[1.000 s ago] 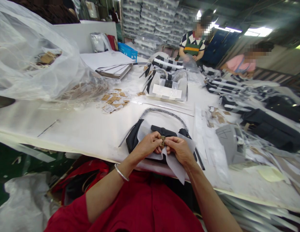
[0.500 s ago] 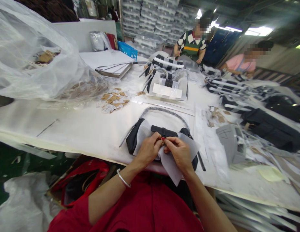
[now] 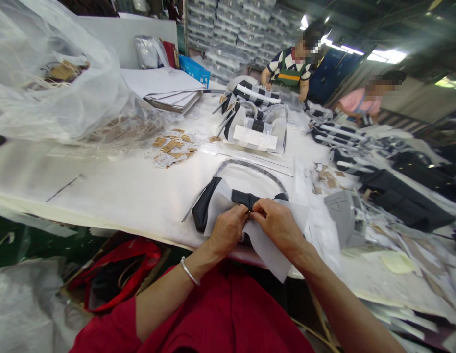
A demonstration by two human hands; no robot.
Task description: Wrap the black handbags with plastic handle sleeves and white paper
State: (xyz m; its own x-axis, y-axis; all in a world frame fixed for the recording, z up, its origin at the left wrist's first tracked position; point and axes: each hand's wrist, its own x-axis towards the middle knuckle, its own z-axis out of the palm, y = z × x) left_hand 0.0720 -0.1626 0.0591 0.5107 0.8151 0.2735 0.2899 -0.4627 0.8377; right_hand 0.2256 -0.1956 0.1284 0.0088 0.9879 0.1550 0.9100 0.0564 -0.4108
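Note:
A black handbag (image 3: 203, 210) lies on the white table close to my body, its arched handle (image 3: 255, 163) wrapped in clear film. White tissue paper (image 3: 269, 252) covers much of its front and hangs over the table edge. My left hand (image 3: 229, 228) and my right hand (image 3: 277, 223) meet at the short black closure strap (image 3: 242, 197) in the bag's middle. Both pinch with fingertips nearly touching. A tiny gold-coloured spot shows between them; the rest of what they grip is hidden by the fingers.
Brown tags (image 3: 172, 147) lie loose left of centre, near a large clear plastic bag (image 3: 113, 88). Beyond my bag stands another wrapped handbag (image 3: 255, 138). A grey box-like holder (image 3: 340, 215) and black bags (image 3: 404, 196) are at right. Two co-workers (image 3: 289, 68) stand across the table.
My right hand has turned further over the strap, its back now facing up and the forearm swung outward. The red piece seen between my fingertips is now hidden.

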